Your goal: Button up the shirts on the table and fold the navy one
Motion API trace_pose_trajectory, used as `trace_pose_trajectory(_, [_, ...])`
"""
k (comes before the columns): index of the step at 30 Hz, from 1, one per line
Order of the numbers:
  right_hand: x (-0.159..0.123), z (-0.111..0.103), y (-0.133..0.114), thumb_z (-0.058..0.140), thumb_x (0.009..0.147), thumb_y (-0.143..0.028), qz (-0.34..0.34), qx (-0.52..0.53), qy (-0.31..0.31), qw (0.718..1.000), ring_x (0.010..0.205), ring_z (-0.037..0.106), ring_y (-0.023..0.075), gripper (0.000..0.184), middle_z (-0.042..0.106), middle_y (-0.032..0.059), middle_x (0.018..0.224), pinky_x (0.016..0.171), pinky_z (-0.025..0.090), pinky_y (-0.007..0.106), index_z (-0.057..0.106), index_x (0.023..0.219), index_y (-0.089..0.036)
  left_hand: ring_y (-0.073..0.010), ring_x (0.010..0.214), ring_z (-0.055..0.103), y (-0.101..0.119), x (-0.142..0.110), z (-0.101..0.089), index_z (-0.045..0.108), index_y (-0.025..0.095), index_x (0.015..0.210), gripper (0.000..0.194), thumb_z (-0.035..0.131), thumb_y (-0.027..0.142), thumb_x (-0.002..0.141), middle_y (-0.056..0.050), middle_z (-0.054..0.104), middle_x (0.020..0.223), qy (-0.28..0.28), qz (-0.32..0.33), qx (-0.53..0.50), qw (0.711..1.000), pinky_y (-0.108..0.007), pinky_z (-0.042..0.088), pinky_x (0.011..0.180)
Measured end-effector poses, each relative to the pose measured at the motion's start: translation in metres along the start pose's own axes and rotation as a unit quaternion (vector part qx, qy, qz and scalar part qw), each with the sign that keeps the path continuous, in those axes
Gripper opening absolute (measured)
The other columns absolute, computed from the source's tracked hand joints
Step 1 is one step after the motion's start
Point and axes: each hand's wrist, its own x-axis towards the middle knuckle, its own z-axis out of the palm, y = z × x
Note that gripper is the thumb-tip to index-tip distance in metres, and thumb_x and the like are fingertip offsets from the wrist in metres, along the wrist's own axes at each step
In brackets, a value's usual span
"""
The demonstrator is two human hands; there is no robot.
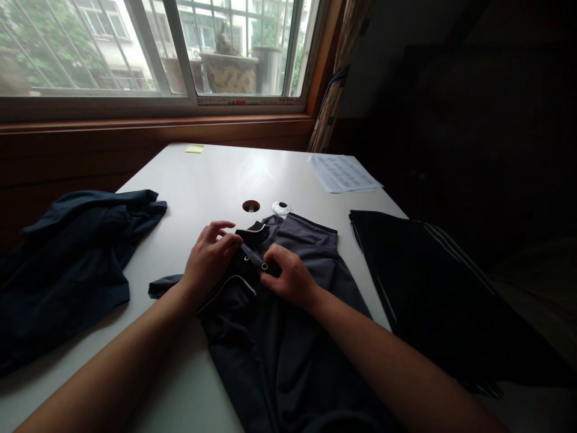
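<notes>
A dark grey polo shirt (288, 337) lies spread on the white table in front of me, with white piping along its collar. My left hand (211, 255) pinches the upper end of the shirt's button placket (252, 255) near the collar. Lower on the same strip, my right hand (288, 275) grips it between thumb and curled fingers, close beside a pale ringed button (264, 266). Another light button (246, 258) shows between the two hands. The strip is lifted slightly off the fabric. My fingers partly hide the placket's ends.
A crumpled dark blue garment (72, 258) lies at the left. Folded black clothing with light stripes (433, 294) hangs over the right edge. Toward the back are printed sheets (342, 173), a yellow sticky note (194, 148), a cable hole (251, 206) and its round cover (281, 208).
</notes>
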Motion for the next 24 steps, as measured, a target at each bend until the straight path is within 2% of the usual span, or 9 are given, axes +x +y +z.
trace_pose_trajectory(3, [0.0,0.0,0.0,0.062,0.076,-0.017,0.0,0.001,-0.002,1.0,0.072,0.051,0.0168,0.019,0.052,-0.0008,0.078,0.067,0.041,0.029,0.045,0.08,-0.023,-0.0213,0.094,0.061,-0.002,0.0,0.0,0.069,0.021,0.092,0.008,0.061,0.022,0.092,-0.008,0.056,0.124,0.01,-0.012,0.013,1.0,-0.04,0.055,0.084])
trace_pose_trajectory(8, [-0.001,0.0,0.001,0.063,0.075,-0.017,0.006,0.007,-0.004,1.0,0.073,0.051,0.0169,0.019,0.052,-0.0007,0.079,0.067,0.042,0.029,0.046,0.081,-0.023,-0.0193,0.093,0.061,-0.003,0.001,-0.002,0.066,0.02,0.092,0.007,0.059,0.022,0.093,-0.007,0.055,0.119,0.033,-0.058,-0.038,0.997,-0.036,0.057,0.078])
trace_pose_trajectory(12, [-0.001,0.0,0.001,0.063,0.076,-0.017,0.008,0.012,-0.007,1.0,0.073,0.051,0.017,0.019,0.053,-0.0007,0.08,0.068,0.042,0.029,0.047,0.083,-0.024,-0.0189,0.093,0.061,0.0,0.001,-0.003,0.064,0.02,0.096,0.007,0.059,0.019,0.091,-0.007,0.055,0.115,0.056,-0.056,-0.073,0.994,-0.034,0.057,0.077])
trace_pose_trajectory(15, [-0.001,-0.001,0.002,0.063,0.074,-0.016,0.01,0.012,-0.008,1.0,0.073,0.051,0.017,0.019,0.053,-0.0007,0.081,0.068,0.042,0.029,0.048,0.084,-0.023,-0.0157,0.087,0.061,0.002,0.001,-0.005,0.06,0.022,0.107,0.016,0.058,0.018,0.091,-0.006,0.055,0.115,0.07,-0.052,-0.123,0.989,-0.034,0.056,0.077])
trace_pose_trajectory(17, [-0.001,-0.001,0.002,0.063,0.073,-0.015,0.01,0.011,-0.009,1.0,0.073,0.051,0.0169,0.02,0.053,-0.0008,0.081,0.068,0.041,0.029,0.048,0.084,-0.023,-0.0165,0.091,0.061,0.004,0.002,-0.007,0.058,0.022,0.112,0.021,0.059,0.018,0.091,-0.006,0.055,0.117,0.048,-0.035,-0.167,0.984,-0.036,0.055,0.083])
trace_pose_trajectory(21, [-0.001,-0.001,0.003,0.063,0.073,-0.015,0.005,0.011,-0.011,1.0,0.074,0.051,0.0168,0.021,0.052,-0.0013,0.08,0.068,0.041,0.029,0.047,0.083,-0.023,-0.0218,0.11,0.058,0.005,0.003,-0.012,0.067,0.023,0.107,0.018,0.056,0.018,0.093,-0.008,0.056,0.117,-0.068,0.017,-0.224,0.972,-0.039,0.051,0.095])
trace_pose_trajectory(22, [-0.001,0.0,0.003,0.063,0.073,-0.015,0.005,0.012,-0.012,1.0,0.073,0.051,0.0167,0.021,0.052,-0.0013,0.08,0.068,0.041,0.029,0.046,0.083,-0.023,-0.0223,0.11,0.058,0.006,0.003,-0.013,0.068,0.023,0.107,0.019,0.054,0.018,0.094,-0.008,0.056,0.118,-0.078,0.017,-0.229,0.97,-0.039,0.051,0.095])
trace_pose_trajectory(24, [-0.001,0.0,0.004,0.063,0.073,-0.016,0.008,0.011,-0.013,1.0,0.073,0.051,0.0167,0.02,0.052,-0.0012,0.08,0.068,0.041,0.029,0.047,0.084,-0.024,-0.0228,0.11,0.059,0.006,0.003,-0.015,0.068,0.023,0.11,0.021,0.053,0.02,0.095,-0.009,0.055,0.121,-0.064,-0.004,-0.23,0.971,-0.041,0.051,0.097])
